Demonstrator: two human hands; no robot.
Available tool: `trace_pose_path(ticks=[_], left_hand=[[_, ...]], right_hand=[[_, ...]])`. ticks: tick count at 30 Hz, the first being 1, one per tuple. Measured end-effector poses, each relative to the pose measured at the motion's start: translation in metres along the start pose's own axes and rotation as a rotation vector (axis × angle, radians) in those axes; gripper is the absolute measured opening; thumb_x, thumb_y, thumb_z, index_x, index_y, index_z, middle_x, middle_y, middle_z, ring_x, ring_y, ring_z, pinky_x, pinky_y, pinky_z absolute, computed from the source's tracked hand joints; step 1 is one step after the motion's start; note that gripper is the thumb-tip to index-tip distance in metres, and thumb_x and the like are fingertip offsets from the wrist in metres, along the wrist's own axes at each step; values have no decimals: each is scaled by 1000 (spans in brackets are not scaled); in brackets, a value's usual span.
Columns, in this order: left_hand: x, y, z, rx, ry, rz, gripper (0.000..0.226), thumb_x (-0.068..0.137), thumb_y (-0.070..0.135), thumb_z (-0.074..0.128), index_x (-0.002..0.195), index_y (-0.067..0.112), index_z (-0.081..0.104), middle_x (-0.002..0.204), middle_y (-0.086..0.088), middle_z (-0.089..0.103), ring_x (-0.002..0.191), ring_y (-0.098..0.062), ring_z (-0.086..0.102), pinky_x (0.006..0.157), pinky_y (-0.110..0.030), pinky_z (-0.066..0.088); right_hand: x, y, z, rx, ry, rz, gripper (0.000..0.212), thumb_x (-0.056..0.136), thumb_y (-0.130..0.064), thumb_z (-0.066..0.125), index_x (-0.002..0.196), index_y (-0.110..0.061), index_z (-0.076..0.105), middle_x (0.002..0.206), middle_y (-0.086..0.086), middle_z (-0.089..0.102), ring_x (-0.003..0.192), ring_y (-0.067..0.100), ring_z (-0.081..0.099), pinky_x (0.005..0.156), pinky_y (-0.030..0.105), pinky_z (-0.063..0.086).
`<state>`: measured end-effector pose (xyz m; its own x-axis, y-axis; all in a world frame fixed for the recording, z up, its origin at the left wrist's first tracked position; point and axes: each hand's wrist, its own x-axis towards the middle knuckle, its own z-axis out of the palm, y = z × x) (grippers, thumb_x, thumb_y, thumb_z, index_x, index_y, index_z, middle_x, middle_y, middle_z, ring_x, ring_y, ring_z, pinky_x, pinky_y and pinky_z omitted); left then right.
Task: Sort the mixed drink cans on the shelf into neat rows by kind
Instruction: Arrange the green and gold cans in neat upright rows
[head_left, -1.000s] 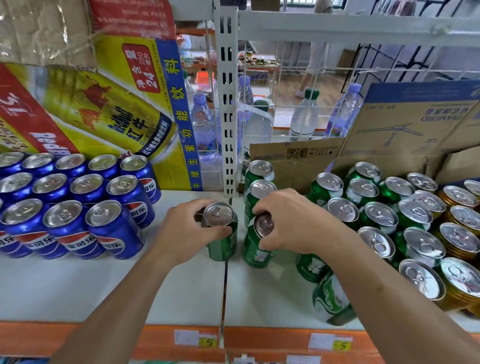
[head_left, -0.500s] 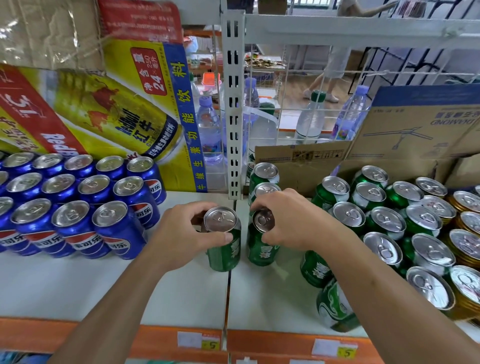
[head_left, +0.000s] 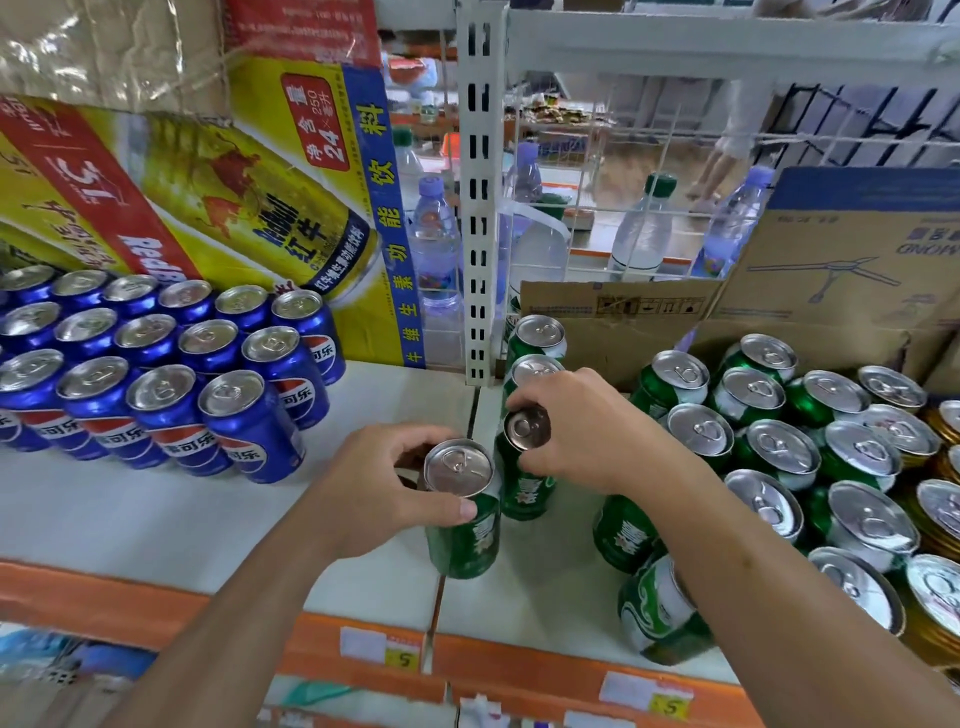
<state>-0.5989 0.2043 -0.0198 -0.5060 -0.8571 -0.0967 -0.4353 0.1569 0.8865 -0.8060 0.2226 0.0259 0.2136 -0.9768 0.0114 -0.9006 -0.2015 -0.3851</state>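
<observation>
As right hand (head_left: 587, 431) grips rear can (head_left: 525, 491), left hand (head_left: 371, 491) pulled front can (head_left: 461, 540) nearer

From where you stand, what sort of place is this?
Probably a grocery shop or supermarket aisle. The orange shelf edge carries price tags, blue cola cans and green cans stand stocked in numbers, and water bottles fill the rack behind.

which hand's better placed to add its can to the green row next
Right. The right hand grips the top of a green can directly in front of the green row; the left hand holds a second can farther forward, offset left.
</observation>
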Motion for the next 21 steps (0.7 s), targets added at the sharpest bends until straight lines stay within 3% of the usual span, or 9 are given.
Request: trace_pose_path(ticks=[2,7,11,15,18,21], left_hand=[[-3,1,8,-20,-1,0,54,48,48,80,99,32,71,94,9,74,89,-10,69,84,-39,56],[-6,4,24,-33,-56,28,52,50,44,80,100,45,66,95,11,74,90,-9,69,82,-31,56],[-6,2,33,-83,-97,33,57,53,28,85,104,35,62,102,20,71,97,-3,66,85,-24,53],[-8,-5,45,-192,-106,36,60,56,16,84,109,22,55,104,10,69,99,-8,65,84,-24,52],[-11,-15,49,-209,-73,44,59,61,17,89,110,23,56,106,4,67,101,-11,64,87,-25,52],[-13,-22,44,-179,-49,30,56,64,25,88,109,36,56,109,9,65,102,-9,64,87,-29,53]], right_hand=[[0,3,0,17,-22,-19,31,79,-20,72,108,-11,66,104,3,60,91,16,51,73,21,42],[-14,10,-4,124,34,61,30,85,-33,68,108,-13,65,100,5,65,88,22,58,79,38,51],[-33,11,0,173,166,148,33,89,-30,64,117,-14,63,107,6,67,94,24,61,86,42,52],[-52,3,4,218,287,175,15,89,-23,63,96,-10,68,85,3,67,81,21,60,79,42,52],[-64,-3,7,181,212,185,15,87,-24,65,85,-10,68,77,1,66,75,19,60,76,42,52],[-72,-10,10,137,49,215,36,85,-38,67,98,-5,68,90,9,69,85,23,64,81,45,53]])
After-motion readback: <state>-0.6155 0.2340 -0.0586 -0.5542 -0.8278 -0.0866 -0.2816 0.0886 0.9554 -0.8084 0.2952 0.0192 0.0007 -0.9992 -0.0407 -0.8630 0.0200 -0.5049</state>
